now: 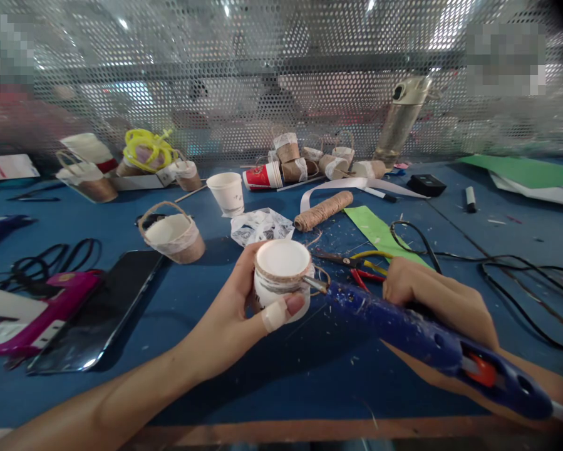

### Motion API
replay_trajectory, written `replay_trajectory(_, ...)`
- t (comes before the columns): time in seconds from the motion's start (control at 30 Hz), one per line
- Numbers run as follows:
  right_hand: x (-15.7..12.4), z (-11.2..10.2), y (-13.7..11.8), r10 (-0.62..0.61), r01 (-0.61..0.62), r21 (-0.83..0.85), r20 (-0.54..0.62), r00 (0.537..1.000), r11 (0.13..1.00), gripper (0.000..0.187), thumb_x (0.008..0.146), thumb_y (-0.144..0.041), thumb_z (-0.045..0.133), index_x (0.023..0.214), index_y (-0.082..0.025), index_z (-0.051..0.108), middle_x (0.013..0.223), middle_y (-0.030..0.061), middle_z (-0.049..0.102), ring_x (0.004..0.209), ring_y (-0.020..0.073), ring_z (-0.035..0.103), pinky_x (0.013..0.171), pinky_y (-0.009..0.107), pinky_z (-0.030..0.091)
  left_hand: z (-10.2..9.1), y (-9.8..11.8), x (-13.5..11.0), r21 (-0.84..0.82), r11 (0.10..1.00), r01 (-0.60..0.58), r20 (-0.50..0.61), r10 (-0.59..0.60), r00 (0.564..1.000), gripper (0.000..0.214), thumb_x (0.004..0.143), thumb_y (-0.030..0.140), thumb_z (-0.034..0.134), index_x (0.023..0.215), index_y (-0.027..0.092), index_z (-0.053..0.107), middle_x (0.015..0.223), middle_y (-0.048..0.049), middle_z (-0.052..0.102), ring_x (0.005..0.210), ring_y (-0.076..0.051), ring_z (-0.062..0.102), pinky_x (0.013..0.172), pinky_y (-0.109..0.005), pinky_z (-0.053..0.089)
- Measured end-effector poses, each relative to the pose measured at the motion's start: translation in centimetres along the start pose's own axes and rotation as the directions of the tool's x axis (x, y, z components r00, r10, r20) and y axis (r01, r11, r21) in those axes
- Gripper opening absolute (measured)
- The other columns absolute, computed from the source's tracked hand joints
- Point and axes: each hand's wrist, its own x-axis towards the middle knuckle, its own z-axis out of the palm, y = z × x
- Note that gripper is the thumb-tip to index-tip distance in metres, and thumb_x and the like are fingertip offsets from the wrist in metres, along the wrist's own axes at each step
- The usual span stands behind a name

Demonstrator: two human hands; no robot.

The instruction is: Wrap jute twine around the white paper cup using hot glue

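A perforated metal screen (243,37) rises behind our blue bench (272,382). Our hands are apart, each with its own hold. Our left hand (237,316) is closed around a white paper cup (281,283) above the near middle of the bench, bandaged thumb across its front. Twine bands the rim; dark marks show on the side, partly covered by our thumb, and we cannot read them. Our right hand (436,300), knuckles up, is wrapped about a blue glue gun (379,313) whose nozzle points left at the twine; we cannot tell whether it touches.

Just beyond the cup lie a crumpled printed plastic bag (260,227), a roll of twine (324,211) and a hand tool with yellow and red handles (347,260). To the left we see a twine-handled cup (185,245) and a dark-screened phone (107,307). Farther back are a white cup (225,193) with dark print and red cups (262,177) lying sideways, their white lettering too small for us to read.
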Motion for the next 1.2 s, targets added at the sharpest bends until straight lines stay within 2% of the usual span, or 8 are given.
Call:
replay_trajectory(0.17,0.2,0.2,-0.4,0.052,-0.051,0.012,-0.060,0.997,0.999,0.029,0.080,-0.007,0.063,0.070,-0.023,0.041,0.067,-0.0042,0.043,0.060,0.0122,0.042,0.056,0.027,0.030,0.4,0.3,-0.1,0.048,0.998,-0.040,-0.097,0.045,0.994,0.047,0.078,0.040,0.074,0.116,0.027,0.049,0.108,-0.0004,0.065,0.100,-0.020,0.058,0.087,-0.025,0.046)
replay_trajectory(0.23,0.3,0.3,-0.4,0.041,-0.040,0.017,-0.067,0.997,0.999,0.029,0.079,-0.006,0.063,0.069,-0.023,0.041,0.067,-0.0044,0.043,0.059,0.0118,0.041,0.056,0.026,0.030,0.2,0.1,0.0,0.068,0.996,-0.061,-0.068,0.065,0.996,0.047,0.080,0.040,0.073,0.118,0.028,0.048,0.109,-0.0005,0.064,0.101,-0.020,0.059,0.088,-0.026,0.047)
replay_trajectory(0.3,0.4,0.4,-0.2,0.020,-0.018,0.019,-0.063,0.998,1.000,0.029,0.079,-0.006,0.063,0.069,-0.023,0.042,0.067,-0.0045,0.043,0.058,0.0114,0.042,0.055,0.026,0.030,-0.2,-0.2,0.1,0.081,0.995,-0.056,0.008,0.056,0.998,0.049,0.082,0.037,0.071,0.122,0.029,0.045,0.113,-0.0009,0.063,0.102,-0.019,0.058,0.088,-0.026,0.048)
replay_trajectory(0.4,0.3,0.5,0.0,-0.018,0.018,0.004,-0.062,0.998,1.000,0.029,0.081,-0.005,0.062,0.071,-0.023,0.042,0.068,-0.0041,0.045,0.058,0.0115,0.045,0.056,0.026,0.032,-0.6,-0.6,0.2,0.091,0.994,-0.052,0.044,0.048,0.998,0.050,0.085,0.034,0.069,0.126,0.031,0.041,0.116,-0.0009,0.062,0.104,-0.018,0.059,0.088,-0.025,0.049)
replay_trajectory(0.57,0.2,0.4,0.1,-0.064,0.063,-0.030,-0.043,0.997,0.998,0.028,0.085,-0.005,0.059,0.073,-0.024,0.041,0.067,-0.0036,0.046,0.058,0.0121,0.048,0.057,0.027,0.033,-0.4,-0.5,0.3,0.102,0.993,-0.059,0.036,0.055,0.998,0.050,0.084,0.033,0.070,0.125,0.030,0.041,0.116,-0.0024,0.064,0.103,-0.019,0.061,0.089,-0.026,0.050)
replay_trajectory(0.9,0.1,0.2,0.3,-0.014,0.012,-0.044,-0.034,0.999,0.999,0.029,0.082,-0.009,0.064,0.070,-0.023,0.042,0.067,-0.0030,0.045,0.057,0.0119,0.046,0.054,0.027,0.033,-0.6,-0.4,0.1,0.115,0.990,-0.078,0.020,0.077,0.997,0.050,0.083,0.035,0.070,0.126,0.030,0.044,0.115,-0.0013,0.066,0.102,-0.019,0.062,0.087,-0.024,0.051)
replay_trajectory(1.07,0.1,0.9,0.5,-0.073,0.064,-0.068,-0.137,0.988,0.996,0.031,0.085,-0.006,0.058,0.068,-0.023,0.038,0.064,-0.0044,0.040,0.052,0.0101,0.043,0.052,0.026,0.030,-0.5,-0.3,0.0,0.113,0.992,-0.047,0.050,0.041,0.998,0.054,0.083,0.036,0.070,0.129,0.028,0.043,0.119,-0.0038,0.066,0.107,-0.022,0.061,0.093,-0.029,0.050)
replay_trajectory(1.2,0.1,1.4,0.4,-0.125,0.114,-0.080,-0.154,0.980,0.990,0.031,0.083,-0.004,0.056,0.068,-0.023,0.037,0.063,-0.0049,0.039,0.050,0.0097,0.043,0.050,0.026,0.028,-0.2,-0.1,0.0,0.127,0.992,-0.002,0.008,0.001,1.000,0.054,0.079,0.041,0.072,0.124,0.025,0.046,0.110,-0.0047,0.068,0.100,-0.024,0.064,0.089,-0.032,0.051)
